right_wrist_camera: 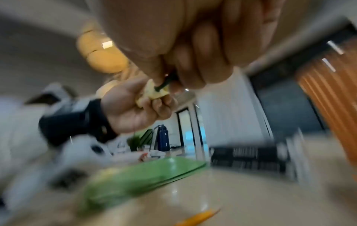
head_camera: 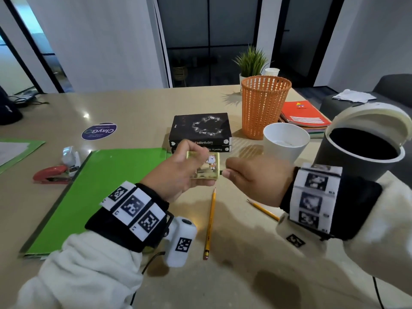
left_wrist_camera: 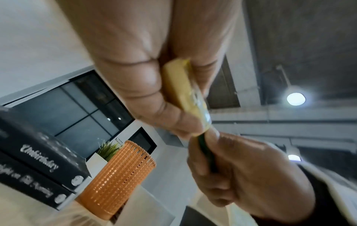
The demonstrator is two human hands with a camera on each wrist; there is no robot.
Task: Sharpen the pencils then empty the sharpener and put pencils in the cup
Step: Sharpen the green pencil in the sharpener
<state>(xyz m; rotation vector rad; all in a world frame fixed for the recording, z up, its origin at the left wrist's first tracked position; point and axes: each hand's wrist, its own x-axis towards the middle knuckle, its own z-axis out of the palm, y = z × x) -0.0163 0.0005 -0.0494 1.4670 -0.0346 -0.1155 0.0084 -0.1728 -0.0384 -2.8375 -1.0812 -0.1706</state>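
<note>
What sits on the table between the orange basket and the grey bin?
In the head view, a white cup stands between the orange basket and the grey bin.

Books [head_camera: 201, 128] block ahead; cup [head_camera: 285, 141], bin [head_camera: 356, 152] crowd right.

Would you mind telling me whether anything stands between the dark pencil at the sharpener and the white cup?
Nothing visible does. The right hand holds the dark pencil at the sharpener; the white cup stands open just behind it, with only bare table between.
</note>
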